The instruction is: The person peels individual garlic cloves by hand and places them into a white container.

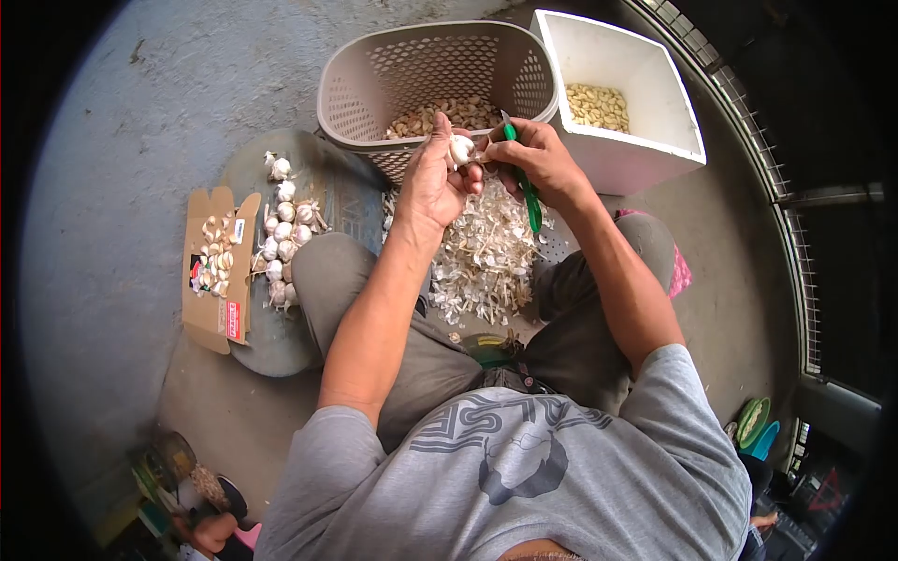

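My left hand (432, 178) is closed around a white garlic bulb (461, 150), with the thumb pointing up beside it. My right hand (543, 161) grips a small knife (521, 176) with a green handle, its short blade pointing up and away from me. The right fingertips touch the bulb's right side, where a bit of papery skin shows. Both hands are above a heap of garlic skins (482, 252) between my knees, close to the front rim of a perforated plastic basket (351, 140) that has garlic cloves (444, 114) in it.
A white foam box (636, 154) with peeled cloves (599, 107) stands right of the basket. To my left, a round board (257, 351) carries whole garlic bulbs (283, 231) and an opened cardboard box (196, 323) with loose cloves. Another person's arm (213, 531) appears at lower left.
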`<state>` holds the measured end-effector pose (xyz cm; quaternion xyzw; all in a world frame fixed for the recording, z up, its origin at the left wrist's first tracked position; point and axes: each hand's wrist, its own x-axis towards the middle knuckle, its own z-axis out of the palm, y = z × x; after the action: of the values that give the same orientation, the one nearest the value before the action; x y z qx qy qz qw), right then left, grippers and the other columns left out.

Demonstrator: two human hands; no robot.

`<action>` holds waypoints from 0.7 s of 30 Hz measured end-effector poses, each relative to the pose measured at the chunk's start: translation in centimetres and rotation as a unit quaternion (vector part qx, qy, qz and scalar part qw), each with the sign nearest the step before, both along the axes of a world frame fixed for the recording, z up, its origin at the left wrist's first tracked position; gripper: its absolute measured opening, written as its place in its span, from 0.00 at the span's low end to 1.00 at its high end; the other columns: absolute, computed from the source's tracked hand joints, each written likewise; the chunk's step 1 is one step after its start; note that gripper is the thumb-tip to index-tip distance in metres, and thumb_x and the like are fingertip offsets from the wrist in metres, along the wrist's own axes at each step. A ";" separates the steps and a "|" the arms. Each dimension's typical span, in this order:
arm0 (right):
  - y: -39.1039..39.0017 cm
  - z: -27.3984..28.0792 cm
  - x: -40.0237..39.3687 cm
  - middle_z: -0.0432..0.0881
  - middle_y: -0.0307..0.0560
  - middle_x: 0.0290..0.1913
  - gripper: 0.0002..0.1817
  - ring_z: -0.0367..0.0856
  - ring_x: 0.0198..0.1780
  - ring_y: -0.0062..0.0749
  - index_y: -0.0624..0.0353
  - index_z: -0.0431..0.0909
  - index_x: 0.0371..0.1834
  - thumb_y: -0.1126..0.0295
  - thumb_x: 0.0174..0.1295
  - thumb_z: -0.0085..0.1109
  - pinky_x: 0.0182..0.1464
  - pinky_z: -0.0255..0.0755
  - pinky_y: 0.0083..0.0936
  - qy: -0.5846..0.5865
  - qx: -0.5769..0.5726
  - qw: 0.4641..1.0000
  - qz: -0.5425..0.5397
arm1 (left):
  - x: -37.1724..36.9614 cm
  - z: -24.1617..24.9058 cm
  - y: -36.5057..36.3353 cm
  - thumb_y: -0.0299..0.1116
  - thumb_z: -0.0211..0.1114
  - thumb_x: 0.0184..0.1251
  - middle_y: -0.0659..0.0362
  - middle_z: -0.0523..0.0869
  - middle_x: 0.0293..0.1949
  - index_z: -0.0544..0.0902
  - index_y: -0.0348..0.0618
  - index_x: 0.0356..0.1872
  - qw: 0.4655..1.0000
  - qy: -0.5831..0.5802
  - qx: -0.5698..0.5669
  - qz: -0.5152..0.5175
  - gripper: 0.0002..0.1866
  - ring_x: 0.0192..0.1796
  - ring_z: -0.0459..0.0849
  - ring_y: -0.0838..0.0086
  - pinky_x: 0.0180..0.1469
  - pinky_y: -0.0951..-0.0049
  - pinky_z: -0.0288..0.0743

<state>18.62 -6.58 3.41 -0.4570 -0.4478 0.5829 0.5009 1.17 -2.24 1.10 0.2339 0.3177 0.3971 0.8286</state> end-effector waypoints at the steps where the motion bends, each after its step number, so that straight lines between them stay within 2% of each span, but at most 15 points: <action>1: 0.1 0.1 0.1 0.84 0.41 0.29 0.06 0.77 0.21 0.17 0.66 0.82 0.42 0.74 0.67 0.63 0.21 0.70 0.18 0.023 -0.005 1.000 0.012 | -0.1 0.0 0.1 0.61 0.63 0.73 0.61 0.86 0.33 0.81 0.43 0.44 1.000 0.006 0.026 -0.004 0.27 0.23 0.79 0.81 0.21 0.78 0.74; 5: 0.0 0.5 0.4 0.85 0.43 0.30 0.06 0.80 0.21 0.19 0.66 0.83 0.41 0.74 0.66 0.67 0.21 0.71 0.18 0.047 -0.003 0.999 -0.001 | -0.1 0.5 -0.1 0.50 0.73 0.70 0.62 0.86 0.30 0.83 0.42 0.41 0.991 0.077 0.108 -0.020 0.20 0.25 0.83 0.79 0.22 0.77 0.79; 9: 0.2 -0.2 0.9 0.85 0.44 0.27 0.05 0.79 0.19 0.21 0.65 0.83 0.38 0.75 0.64 0.68 0.19 0.70 0.18 0.017 0.009 1.000 -0.011 | -0.1 1.1 -0.8 0.35 0.73 0.69 0.62 0.88 0.30 0.87 0.41 0.42 0.977 0.120 0.176 -0.016 0.09 0.29 0.85 0.81 0.24 0.77 0.81; 12: 0.9 -0.2 2.1 0.83 0.44 0.24 0.04 0.77 0.16 0.21 0.65 0.82 0.34 0.76 0.60 0.68 0.17 0.68 0.18 0.027 0.002 0.999 0.026 | -0.3 0.7 -0.6 0.33 0.73 0.69 0.61 0.89 0.32 0.87 0.41 0.42 0.979 0.129 0.157 -0.016 0.08 0.30 0.86 0.79 0.24 0.76 0.82; 16: 1.5 1.0 2.8 0.81 0.45 0.19 0.02 0.73 0.13 0.20 0.64 0.82 0.29 0.79 0.55 0.66 0.14 0.66 0.18 0.074 -0.009 0.995 0.069 | -1.0 0.4 0.1 0.37 0.70 0.72 0.59 0.87 0.33 0.86 0.39 0.43 0.994 0.077 0.072 -0.013 0.11 0.28 0.87 0.73 0.24 0.72 0.82; 17: 2.0 0.0 3.5 0.81 0.44 0.24 0.08 0.73 0.15 0.20 0.66 0.81 0.38 0.77 0.59 0.69 0.16 0.66 0.19 0.078 0.006 0.993 0.088 | -1.1 0.3 0.2 0.38 0.70 0.73 0.59 0.86 0.33 0.85 0.38 0.43 0.997 0.058 0.053 -0.003 0.12 0.27 0.87 0.72 0.23 0.71 0.82; 18: 2.4 0.2 2.9 0.82 0.44 0.25 0.10 0.74 0.16 0.20 0.67 0.81 0.40 0.75 0.60 0.71 0.15 0.66 0.19 0.036 0.016 0.999 0.010 | -1.2 0.2 0.3 0.39 0.69 0.73 0.59 0.85 0.33 0.85 0.37 0.44 0.999 0.039 0.033 0.007 0.14 0.26 0.87 0.71 0.23 0.71 0.82; 19: 2.8 0.6 1.8 0.82 0.45 0.26 0.12 0.76 0.17 0.20 0.68 0.80 0.41 0.72 0.61 0.72 0.14 0.66 0.19 -0.005 0.025 0.997 -0.070 | -1.2 0.3 0.3 0.47 0.67 0.75 0.62 0.84 0.31 0.83 0.39 0.46 0.998 0.051 0.040 -0.005 0.18 0.27 0.87 0.71 0.25 0.68 0.81; 20: 3.0 0.7 1.1 0.83 0.46 0.27 0.14 0.77 0.19 0.20 0.69 0.80 0.43 0.70 0.62 0.73 0.14 0.67 0.20 -0.047 0.034 0.987 -0.151 | -1.1 0.4 0.2 0.48 0.67 0.75 0.62 0.84 0.31 0.83 0.39 0.45 0.998 0.046 0.036 -0.003 0.19 0.27 0.87 0.71 0.25 0.68 0.80; 21: 3.1 0.5 1.0 0.83 0.44 0.30 0.21 0.78 0.22 0.22 0.68 0.78 0.51 0.65 0.64 0.74 0.15 0.68 0.22 -0.129 0.072 0.977 -0.155 | -1.0 0.6 0.1 0.49 0.66 0.76 0.62 0.84 0.30 0.83 0.40 0.45 0.999 0.039 0.034 -0.001 0.20 0.26 0.87 0.71 0.24 0.68 0.80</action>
<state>19.57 -3.50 3.94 -0.5552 -0.4734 0.4007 0.5542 0.21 -2.13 1.69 0.2773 0.3360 0.3977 0.8075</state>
